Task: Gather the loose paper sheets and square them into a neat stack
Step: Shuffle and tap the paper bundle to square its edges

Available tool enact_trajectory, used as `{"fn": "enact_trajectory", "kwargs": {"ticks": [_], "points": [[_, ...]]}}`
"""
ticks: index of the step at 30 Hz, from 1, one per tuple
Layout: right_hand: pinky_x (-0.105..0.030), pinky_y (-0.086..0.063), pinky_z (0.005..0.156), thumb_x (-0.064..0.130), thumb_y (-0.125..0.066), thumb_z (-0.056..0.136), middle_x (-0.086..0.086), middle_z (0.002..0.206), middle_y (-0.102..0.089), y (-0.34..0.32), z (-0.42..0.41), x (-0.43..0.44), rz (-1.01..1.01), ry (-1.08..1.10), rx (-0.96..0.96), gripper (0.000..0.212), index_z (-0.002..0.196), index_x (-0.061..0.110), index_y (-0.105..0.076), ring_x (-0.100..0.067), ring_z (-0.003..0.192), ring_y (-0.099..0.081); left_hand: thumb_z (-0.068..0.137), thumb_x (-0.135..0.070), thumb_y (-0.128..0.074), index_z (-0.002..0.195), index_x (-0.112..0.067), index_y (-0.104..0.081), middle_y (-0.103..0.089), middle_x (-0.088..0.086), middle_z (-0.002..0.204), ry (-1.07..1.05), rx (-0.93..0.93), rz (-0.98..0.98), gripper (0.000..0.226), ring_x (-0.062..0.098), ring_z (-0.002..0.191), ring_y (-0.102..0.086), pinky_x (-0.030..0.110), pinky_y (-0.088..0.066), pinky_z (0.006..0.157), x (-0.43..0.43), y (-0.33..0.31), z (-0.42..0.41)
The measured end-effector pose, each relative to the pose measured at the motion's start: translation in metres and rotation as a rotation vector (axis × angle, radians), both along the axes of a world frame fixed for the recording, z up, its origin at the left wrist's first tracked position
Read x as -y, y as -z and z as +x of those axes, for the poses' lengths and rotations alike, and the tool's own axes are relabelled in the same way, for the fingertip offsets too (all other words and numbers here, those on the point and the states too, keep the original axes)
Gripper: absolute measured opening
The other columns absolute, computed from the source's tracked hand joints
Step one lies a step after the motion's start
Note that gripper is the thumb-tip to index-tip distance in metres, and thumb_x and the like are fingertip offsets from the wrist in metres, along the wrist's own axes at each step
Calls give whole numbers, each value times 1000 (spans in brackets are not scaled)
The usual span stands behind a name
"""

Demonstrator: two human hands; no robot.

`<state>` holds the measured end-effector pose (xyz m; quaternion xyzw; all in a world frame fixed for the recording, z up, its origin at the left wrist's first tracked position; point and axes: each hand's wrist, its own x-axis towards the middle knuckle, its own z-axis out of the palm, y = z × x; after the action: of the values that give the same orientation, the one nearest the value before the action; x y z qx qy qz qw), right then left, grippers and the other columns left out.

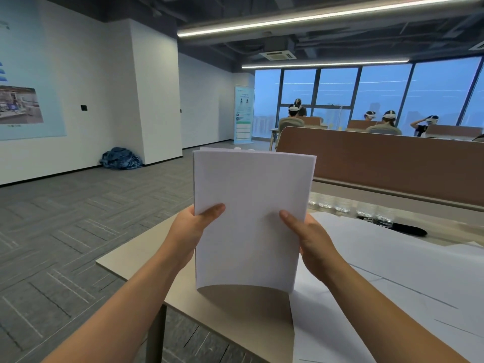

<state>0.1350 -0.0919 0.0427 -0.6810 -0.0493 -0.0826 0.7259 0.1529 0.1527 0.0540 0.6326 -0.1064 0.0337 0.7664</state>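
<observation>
Gathered already, by the look of it: a sheaf of white paper sheets (251,218) held upright above the near left corner of the tabletop (136,258), lower edge curling just clear of the surface. Left hand (191,229) clamped on the sheaf's left edge, thumb across the front, fingers hidden behind; right hand (309,239) clamped likewise on the right edge. Top edge not quite flush, with one or two sheets peeking up behind the front sheet and a slight step at the upper right corner. Squaring therefore judged only part done: likely needing a tap or two of the lower edge on the tabletop, then a tap of a side edge, then laying flat. Large white sheets (392,271) lying spread over the right of the tabletop, too big to belong to the sheaf, probably a cover and not part of the job. A black marker (408,229) and a row of clear plastic bottles (340,205) toward the far edge, well apart from both hands.
</observation>
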Motion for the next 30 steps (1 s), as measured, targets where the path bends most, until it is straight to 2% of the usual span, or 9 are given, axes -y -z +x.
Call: {"fn": "enact_trajectory", "kwargs": {"ticks": [5, 8, 12, 14, 19, 24, 30], "points": [[-41, -59, 85, 45, -84, 67, -2, 104, -77, 7, -3, -10, 32, 8, -80, 56, 113, 15, -72, -24, 96, -74, 87, -15, -72, 111, -15, -71, -76, 4, 106, -12, 12, 3, 24, 26, 101, -72, 44, -55, 91, 9, 1, -1], [-41, -60, 84, 37, -82, 75, -2, 101, -78, 5, -2, -8, 27, 51, -77, 42, 107, 12, -74, -24, 92, -75, 86, -17, -74, 108, -16, -72, -77, 3, 104, -49, 11, 25, 23, 22, 98, -73, 43, -55, 91, 6, 0, 2], [-44, -59, 88, 30, -82, 78, -4, 103, -77, 18, -4, -5, 4, 27, -126, 36, 108, 11, -73, -26, 94, -74, 88, -13, -71, 111, -16, -70, -77, 3, 104, -15, -37, 35, 23, 24, 97, -73, 42, -56, 87, 8, 15, -6], [-41, -59, 86, 27, -80, 81, -4, 102, -77, 24, -6, -7, -14, 36, -132, 31, 107, 12, -73, -24, 92, -74, 89, -10, -69, 106, -17, -71, -77, 4, 101, -30, -50, 45, 19, 26, 96, -73, 42, -57, 85, 11, 24, -9], [-42, -59, 85, 30, -76, 85, -1, 101, -76, 18, -3, -7, -68, 98, -89, 27, 107, 15, -72, -24, 92, -72, 87, -16, -73, 106, -17, -73, -77, 3, 99, -100, -6, 92, 19, 22, 90, -75, 41, -58, 82, 10, 19, -6], [-48, -54, 98, 27, -80, 82, -2, 105, -77, 41, -5, -6, -76, 50, -182, 32, 109, 13, -74, -26, 101, -70, 85, -14, -73, 107, -15, -72, -77, 6, 102, -63, -56, 106, 22, 27, 95, -73, 47, -57, 87, 8, 32, -12], [-45, -54, 97, 24, -78, 83, -1, 102, -77, 48, -3, -7, -67, 64, -221, 26, 106, 12, -74, -25, 99, -72, 87, -11, -70, 111, -16, -70, -76, 5, 105, -1, -96, 152, 24, 25, 97, -73, 43, -57, 86, 4, 41, -12]]}}
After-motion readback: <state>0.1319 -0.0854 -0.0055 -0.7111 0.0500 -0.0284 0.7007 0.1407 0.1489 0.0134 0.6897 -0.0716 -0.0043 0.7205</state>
